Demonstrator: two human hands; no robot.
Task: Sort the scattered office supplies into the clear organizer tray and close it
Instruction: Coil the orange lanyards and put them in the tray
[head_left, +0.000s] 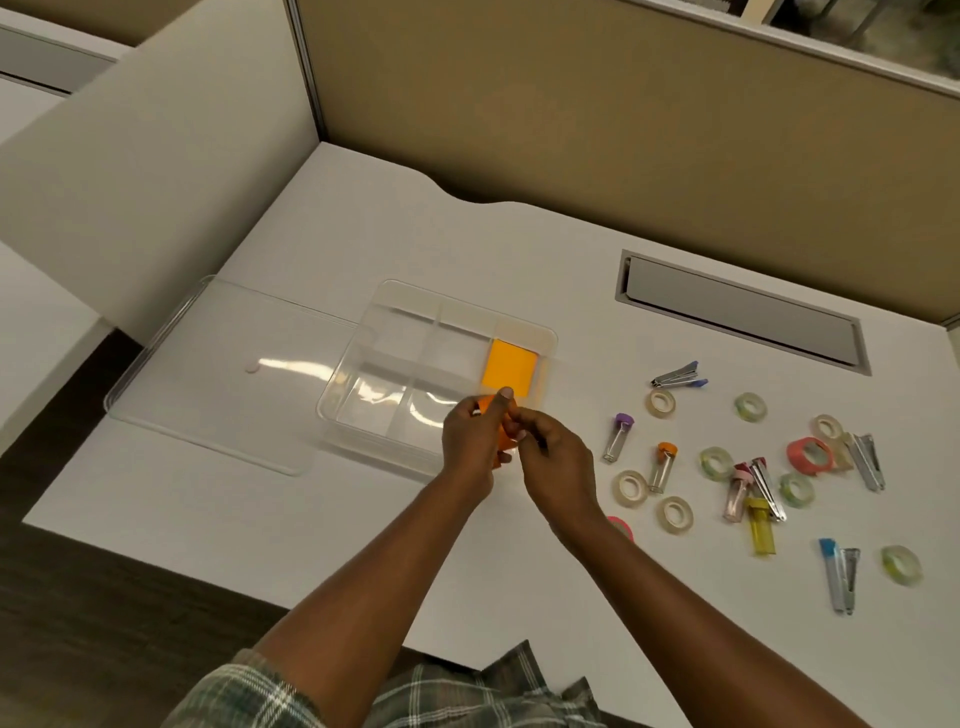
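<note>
Where a white desk top (363, 249) meets a tan fabric partition (571, 104), a grey recessed cable slot (737, 317) sits at the far right. A dark floor shows beyond the desk's near left edge. Both bare forearms reach forward from the near edge, above a plaid shirt (249, 696), and converge at mid-desk. The left hand (470, 447) grips a small bright-orange item (501, 439), thumb raised along its far end. The right hand (558, 467) meets it from the right, curled fingers pinching the same item, whose shape is mostly hidden. The hands hover over the near right corner of a clear plastic compartmented organizer tray (467, 306). An orange rectangular pad (508, 371) lies in its far right compartment, just beyond the hands. The tray's flat clear lid (208, 374) lies on the desk to its left, touching it. Well to the right of the hands are scattered a metal staple remover (675, 375), a clear tape roll (661, 402), a purple-capped clear vial (618, 437) and a pink tape roll (810, 456).
</note>
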